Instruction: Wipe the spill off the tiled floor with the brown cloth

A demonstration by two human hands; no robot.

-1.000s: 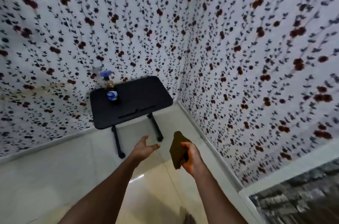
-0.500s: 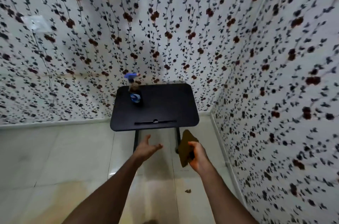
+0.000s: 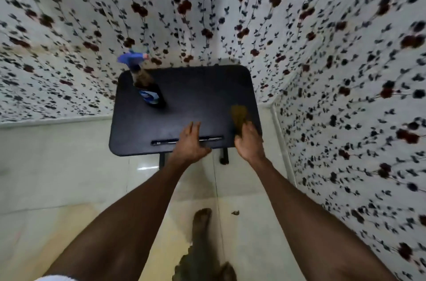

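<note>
My right hand [image 3: 249, 142] grips the brown cloth [image 3: 238, 116], which sticks up from my fist over the right part of a small black table [image 3: 198, 89]. My left hand [image 3: 190, 142] is open, fingers spread, hovering over the table's front edge. On the pale tiled floor [image 3: 57, 177] a small dark brown spot [image 3: 235, 212] lies to the right of my bare foot [image 3: 201, 227], near the right wall. The view is motion-blurred.
A spray bottle [image 3: 147, 87] with a blue trigger head stands on the table's back left. The table sits in a corner between two floral-papered walls [image 3: 345, 119]. Its black legs [image 3: 224, 156] reach the floor below the front edge.
The view has closed in on the table and tilted down. Both hands now sit over the table's front edge, and my foot and the floor spot are nearer in view.
</note>
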